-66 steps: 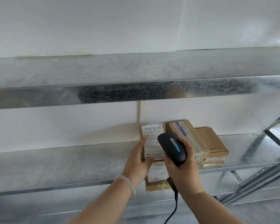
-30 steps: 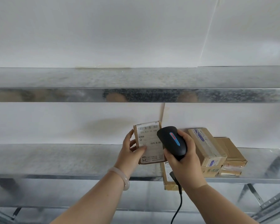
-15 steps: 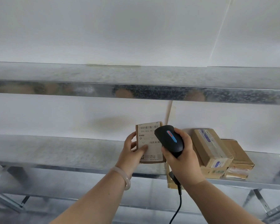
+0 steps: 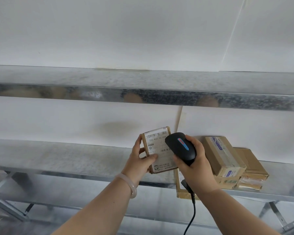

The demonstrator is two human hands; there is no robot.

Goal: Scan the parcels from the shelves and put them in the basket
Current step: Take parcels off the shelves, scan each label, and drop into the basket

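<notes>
Scanner (image 4: 181,146) head hides the right part of the label (image 4: 159,141) on the held parcel (image 4: 155,150); the fine print is too small to read. Right hand (image 4: 195,170) conceals the scanner grip and most of 1 flat parcel (image 4: 182,190) on the shelf (image 4: 66,158). Cable (image 4: 192,216), left forearm (image 4: 95,211) and right forearm (image 4: 236,212) are cut by the bottom edge.

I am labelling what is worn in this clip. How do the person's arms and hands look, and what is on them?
The left forearm and the right forearm are bare, with no sleeve in view. On the left wrist sits one smooth, pale, translucent bangle. The left hand and the right hand have no gloves; no ring or watch shows.
</notes>
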